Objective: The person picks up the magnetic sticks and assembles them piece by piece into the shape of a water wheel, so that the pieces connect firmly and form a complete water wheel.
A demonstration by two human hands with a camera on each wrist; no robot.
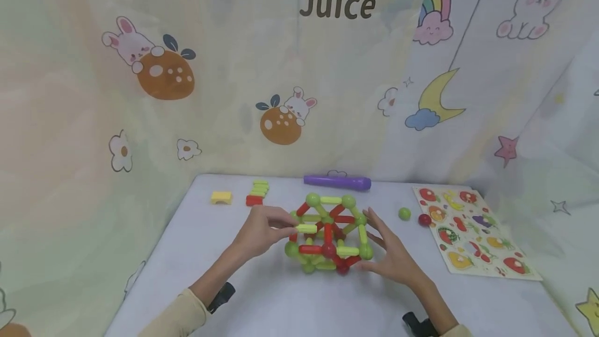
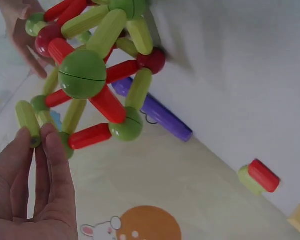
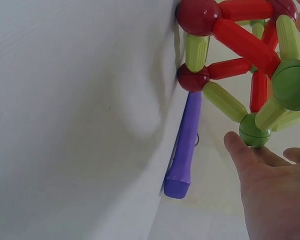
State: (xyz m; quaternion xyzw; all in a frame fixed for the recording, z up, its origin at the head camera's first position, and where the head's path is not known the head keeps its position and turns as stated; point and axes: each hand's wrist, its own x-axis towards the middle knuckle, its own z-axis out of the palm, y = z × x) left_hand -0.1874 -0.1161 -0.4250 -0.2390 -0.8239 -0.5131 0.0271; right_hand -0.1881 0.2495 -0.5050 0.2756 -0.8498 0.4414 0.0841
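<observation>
A magnetic rod-and-ball frame (image 1: pixel 329 249), made of red and yellow-green rods with red and green balls, stands in the middle of the table. My left hand (image 1: pixel 262 230) pinches a loose yellow-green rod (image 1: pixel 307 228) by one end, between thumb and fingertips, at the frame's left side. The left wrist view shows this rod (image 2: pixel 27 120) beside a green ball of the frame, its other end free. My right hand (image 1: pixel 393 256) is spread along the frame's right side. In the right wrist view its thumb and fingertips are right at a green ball (image 3: pixel 254 131).
A purple microphone-shaped toy (image 1: pixel 337 182) lies behind the frame. Back left are several yellow-green rods (image 1: pixel 259 188), red rods (image 1: pixel 254 200) and a yellow block (image 1: pixel 221 197). A green ball (image 1: pixel 404 214) and red ball (image 1: pixel 425 220) lie near a fruit picture board (image 1: pixel 472 233) at right.
</observation>
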